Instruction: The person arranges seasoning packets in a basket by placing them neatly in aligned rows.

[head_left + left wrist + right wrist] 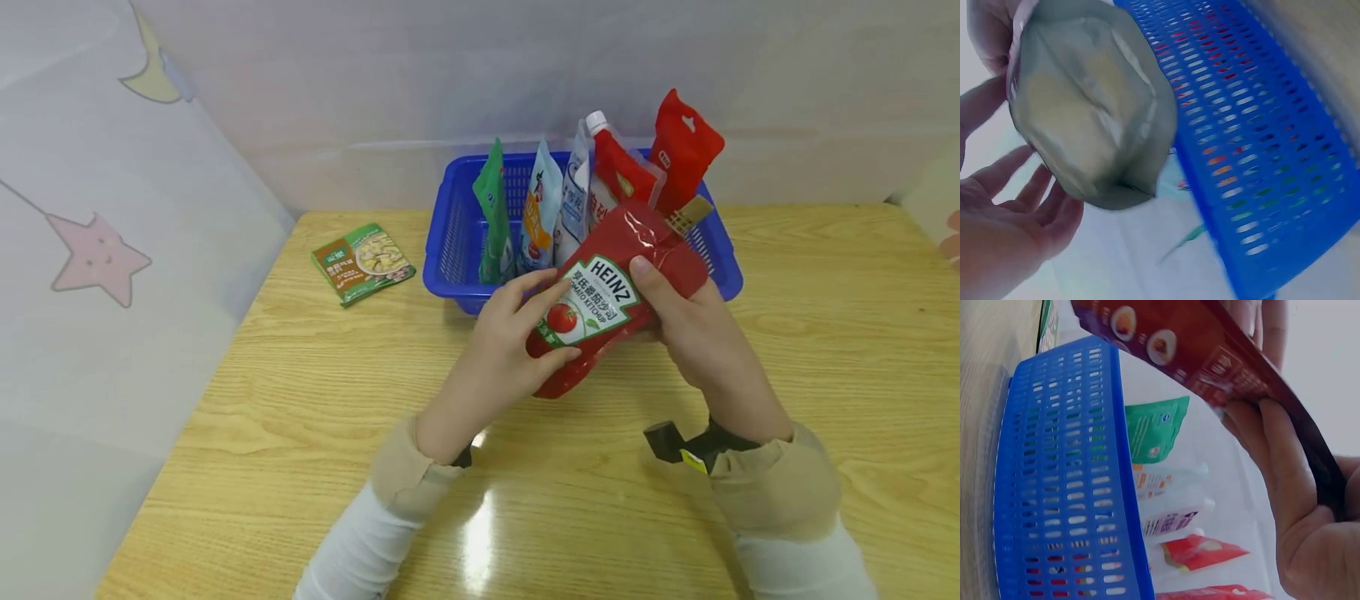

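Observation:
A red Heinz tomato ketchup pouch (585, 308) is held tilted above the front rim of a blue basket (461, 296). My right hand (693, 333) grips its upper right end, thumb across the front; the right wrist view shows fingers (1285, 450) against the printed back. Around the lower left end, my left hand (510, 342) rests loosely, with thumb and index finger spread over the label. The pouch's silvery-grey bottom (1091, 106) faces the left wrist view, beside the left hand (1016, 212).
Inside the basket stand a green packet (493, 217), an orange-and-blue bag (540, 208), a white bag (573, 196), a red capped pouch (622, 171) and a red bag (684, 146). A flat green-and-brown packet (363, 262) lies on the wooden table (300, 400), left of it.

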### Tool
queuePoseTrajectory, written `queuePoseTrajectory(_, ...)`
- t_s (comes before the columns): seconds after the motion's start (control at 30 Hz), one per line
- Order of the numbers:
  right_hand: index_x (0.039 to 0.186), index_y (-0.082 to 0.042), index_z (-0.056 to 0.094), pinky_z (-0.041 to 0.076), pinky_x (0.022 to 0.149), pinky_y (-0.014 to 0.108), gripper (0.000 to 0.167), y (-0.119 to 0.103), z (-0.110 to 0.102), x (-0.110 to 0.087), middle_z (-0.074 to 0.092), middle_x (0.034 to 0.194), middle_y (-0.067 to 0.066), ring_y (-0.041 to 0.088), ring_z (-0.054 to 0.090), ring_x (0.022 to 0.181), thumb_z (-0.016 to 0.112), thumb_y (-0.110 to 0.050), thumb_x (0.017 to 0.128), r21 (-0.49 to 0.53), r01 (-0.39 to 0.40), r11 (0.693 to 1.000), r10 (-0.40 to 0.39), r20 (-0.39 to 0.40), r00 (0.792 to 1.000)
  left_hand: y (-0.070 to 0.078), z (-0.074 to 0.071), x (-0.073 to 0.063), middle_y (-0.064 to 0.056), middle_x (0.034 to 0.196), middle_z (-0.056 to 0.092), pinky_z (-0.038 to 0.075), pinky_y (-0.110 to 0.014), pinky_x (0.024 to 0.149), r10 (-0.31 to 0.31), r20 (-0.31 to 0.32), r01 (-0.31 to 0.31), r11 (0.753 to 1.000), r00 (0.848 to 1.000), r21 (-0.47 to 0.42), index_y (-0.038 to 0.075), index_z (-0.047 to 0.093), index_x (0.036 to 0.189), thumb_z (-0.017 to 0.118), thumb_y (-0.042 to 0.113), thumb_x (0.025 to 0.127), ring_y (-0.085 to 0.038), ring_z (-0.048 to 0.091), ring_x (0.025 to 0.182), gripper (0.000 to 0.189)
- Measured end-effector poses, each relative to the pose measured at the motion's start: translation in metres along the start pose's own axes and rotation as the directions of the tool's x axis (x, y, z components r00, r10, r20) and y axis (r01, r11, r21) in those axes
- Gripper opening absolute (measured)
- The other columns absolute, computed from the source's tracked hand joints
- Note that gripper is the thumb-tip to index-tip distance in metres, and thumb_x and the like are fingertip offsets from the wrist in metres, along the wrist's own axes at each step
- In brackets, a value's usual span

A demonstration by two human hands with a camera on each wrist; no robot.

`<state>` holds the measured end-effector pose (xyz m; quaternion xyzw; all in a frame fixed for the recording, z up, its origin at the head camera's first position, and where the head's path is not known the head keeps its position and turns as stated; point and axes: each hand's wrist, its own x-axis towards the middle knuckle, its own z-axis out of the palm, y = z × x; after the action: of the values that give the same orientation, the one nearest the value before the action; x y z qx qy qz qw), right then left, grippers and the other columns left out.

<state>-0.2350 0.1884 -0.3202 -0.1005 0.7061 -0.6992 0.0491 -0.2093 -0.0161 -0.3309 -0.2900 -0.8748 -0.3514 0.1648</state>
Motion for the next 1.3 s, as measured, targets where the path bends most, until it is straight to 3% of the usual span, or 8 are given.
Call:
queuePoseTrajectory(0.1, 0.139, -0.01, 0.036, 0.058, 0.067, 0.025, 0.047, -0.001, 0.003, -0.001, 0.058, 0.113, -0.003, 0.006, 0.067, 0.093, 0.049, -0.03, 0.099, 0.085, 0.004, 0.996, -0.001, -0.033, 0.999, 0.007, 0.004, -0.003, -0.015, 0.126, 0.058, 0.048, -0.035, 0.1, 0.102, -0.101, -0.075, 0.967, 0.99, 0.242, 0.002, 0.06, 0.125, 0.076, 0.024, 0.082, -0.027, 0.056, 0.116, 0.052)
queuePoseTrajectory(0.2, 0.136, -0.011, 0.038, 0.058, 0.068, 0.026, 0.044, 0.0, 0.005, -0.002, 0.06, 0.111, -0.002, 0.008, 0.069, 0.092, 0.05, -0.031, 0.099, 0.17, 0.013, 0.985, -0.003, -0.061, 0.998, 0.014, 0.013, -0.006, -0.011, 0.117, 0.064, 0.051, -0.032, 0.093, 0.188, -0.186, -0.077, 0.873, 0.964, 0.481, 0.004, 0.063, 0.121, 0.073, 0.036, 0.083, -0.023, 0.061, 0.105, 0.051)
queuePoseTrajectory(0.27, 0.135, -0.011, 0.039, 0.058, 0.068, 0.025, 0.043, 0.0, 0.006, -0.003, 0.061, 0.11, -0.003, 0.008, 0.069, 0.091, 0.05, -0.03, 0.099, 0.212, 0.014, 0.977, 0.002, -0.075, 0.997, 0.018, 0.018, -0.009, -0.009, 0.114, 0.065, 0.052, -0.032, 0.09, 0.203, -0.216, -0.043, 0.817, 0.955, 0.575, 0.006, 0.064, 0.12, 0.073, 0.046, 0.08, -0.022, 0.061, 0.101, 0.057)
queuePoseTrajectory(0.4, 0.135, -0.011, 0.038, 0.058, 0.07, 0.024, 0.041, -0.001, 0.01, -0.006, 0.061, 0.113, -0.004, 0.008, 0.068, 0.094, 0.048, -0.029, 0.1, 0.239, 0.003, 0.971, 0.013, -0.066, 0.998, 0.024, 0.023, -0.012, -0.009, 0.118, 0.063, 0.052, -0.031, 0.089, 0.141, -0.22, 0.041, 0.751, 0.965, 0.659, 0.006, 0.061, 0.124, 0.077, 0.052, 0.074, -0.022, 0.059, 0.104, 0.069)
queuePoseTrajectory(0.6, 0.138, -0.012, 0.034, 0.058, 0.074, 0.024, 0.044, -0.007, 0.02, -0.013, 0.055, 0.119, -0.003, 0.008, 0.064, 0.101, 0.044, -0.032, 0.101, 0.163, -0.057, 0.985, 0.059, -0.007, 0.998, 0.033, 0.024, -0.017, -0.01, 0.115, 0.064, 0.052, -0.03, 0.088, 0.046, -0.266, 0.174, 0.646, 0.963, 0.744, 0.006, 0.061, 0.124, 0.078, 0.03, 0.074, -0.023, 0.061, 0.102, 0.059)
queuePoseTrajectory(0.7, 0.143, -0.011, 0.03, 0.057, 0.076, 0.023, 0.049, -0.011, 0.025, -0.019, 0.053, 0.124, 0.0, 0.007, 0.064, 0.103, 0.042, -0.034, 0.101, 0.095, -0.094, 0.991, 0.092, 0.02, 0.996, 0.035, 0.023, -0.017, -0.011, 0.113, 0.063, 0.054, -0.031, 0.086, 0.008, -0.294, 0.221, 0.639, 0.956, 0.737, 0.004, 0.061, 0.124, 0.074, 0.024, 0.076, -0.023, 0.061, 0.099, 0.053)
queuePoseTrajectory(0.97, 0.145, -0.007, 0.032, 0.057, 0.079, 0.023, 0.051, -0.017, 0.035, -0.03, 0.05, 0.136, 0.017, 0.006, 0.066, 0.101, 0.037, -0.034, 0.103, -0.106, -0.109, 0.988, 0.121, 0.122, 0.985, 0.036, 0.022, -0.018, -0.011, 0.107, 0.064, 0.057, -0.031, 0.071, -0.074, -0.356, 0.311, 0.67, 0.932, 0.674, 0.001, 0.059, 0.123, 0.074, 0.016, 0.066, -0.023, 0.062, 0.09, 0.061)
queuePoseTrajectory(1.3, 0.141, 0.002, 0.036, 0.056, 0.083, 0.024, 0.052, -0.015, 0.032, -0.023, 0.052, 0.134, 0.024, 0.008, 0.067, 0.102, 0.039, -0.032, 0.103, -0.13, -0.088, 0.988, 0.118, 0.238, 0.964, 0.034, 0.012, -0.021, -0.003, 0.091, 0.071, 0.052, -0.03, 0.046, -0.114, -0.262, 0.261, 0.722, 0.958, 0.641, 0.006, 0.069, 0.109, 0.074, 0.01, 0.07, -0.016, 0.068, 0.066, 0.039)
